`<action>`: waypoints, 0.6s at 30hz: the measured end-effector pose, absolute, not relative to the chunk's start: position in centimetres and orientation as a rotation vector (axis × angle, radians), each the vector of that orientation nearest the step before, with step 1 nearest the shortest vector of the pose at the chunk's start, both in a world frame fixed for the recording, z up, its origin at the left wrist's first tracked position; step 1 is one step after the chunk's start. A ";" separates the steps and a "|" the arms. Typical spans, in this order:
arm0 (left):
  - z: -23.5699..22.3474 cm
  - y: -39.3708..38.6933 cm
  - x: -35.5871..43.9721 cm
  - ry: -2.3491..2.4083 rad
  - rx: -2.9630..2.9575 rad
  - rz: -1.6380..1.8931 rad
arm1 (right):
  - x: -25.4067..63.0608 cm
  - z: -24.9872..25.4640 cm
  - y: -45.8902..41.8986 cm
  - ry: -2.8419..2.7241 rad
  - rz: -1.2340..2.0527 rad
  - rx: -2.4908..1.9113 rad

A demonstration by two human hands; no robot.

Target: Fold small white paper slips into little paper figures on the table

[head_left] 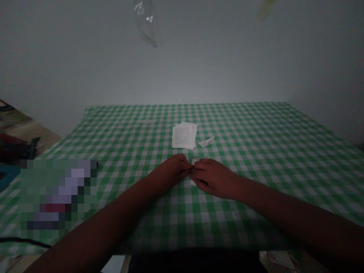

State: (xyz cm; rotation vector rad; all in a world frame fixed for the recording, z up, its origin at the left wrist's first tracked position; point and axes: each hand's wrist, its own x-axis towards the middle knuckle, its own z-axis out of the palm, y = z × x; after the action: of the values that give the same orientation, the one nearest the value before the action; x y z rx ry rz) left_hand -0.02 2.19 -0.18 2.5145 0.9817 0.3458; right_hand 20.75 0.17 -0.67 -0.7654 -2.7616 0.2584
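A small white piece of paper [193, 182] lies on the checked cloth in front of me, mostly covered by my fingers. My left hand [176, 167] comes in from the left with its fingers bent and pinched at the paper's left edge. From the other side, my right hand [212, 175] rests over the paper, fingers curled down on it. The fingertips of both hands meet at the paper's middle. Just beyond them sit a stack of square printed sheets [182, 137] and, to its right, a small folded paper [206, 142].
A green and white checked tablecloth [256, 132] covers the table, which reaches a pale wall [216, 64]. A blurred-out object [65, 189] lies at the left, near a dark cable [25, 240]. A faint pale strip [148, 121] lies farther back.
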 end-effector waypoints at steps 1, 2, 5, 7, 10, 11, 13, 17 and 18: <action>-0.2 2.2 0.0 0.980 2.512 0.345 | 20.6 -0.6 0.1 -2.770 0.249 -0.780; -0.2 2.2 0.0 0.980 2.511 0.344 | 20.6 -0.6 0.1 -2.779 0.241 -0.793; 0.0 2.1 0.0 0.991 2.510 0.324 | 20.4 -0.5 0.0 -2.803 0.231 -0.825; 0.1 2.0 0.0 0.997 2.505 0.316 | 20.4 -0.4 0.0 -2.829 0.220 -0.830; 0.0 2.0 0.0 0.998 2.511 0.322 | 20.2 -0.2 -0.2 -2.884 0.173 -0.820; 0.0 2.0 0.1 0.999 2.519 0.321 | 20.2 -0.1 -0.3 -2.900 0.153 -0.817; -0.3 2.0 0.1 1.015 2.551 0.321 | 20.0 0.0 -0.4 -2.923 0.123 -0.817; -0.5 1.8 0.2 1.071 2.687 0.296 | 20.0 0.1 -0.6 -2.916 0.147 -0.823; -0.5 1.7 0.2 1.086 2.721 0.275 | 20.1 0.0 -0.6 -2.911 0.163 -0.820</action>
State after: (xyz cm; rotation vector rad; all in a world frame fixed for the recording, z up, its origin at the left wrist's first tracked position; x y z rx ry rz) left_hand 0.21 1.71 -0.49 2.7210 1.0862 0.2749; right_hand 20.08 -0.62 0.04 -0.8199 -2.9107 0.1626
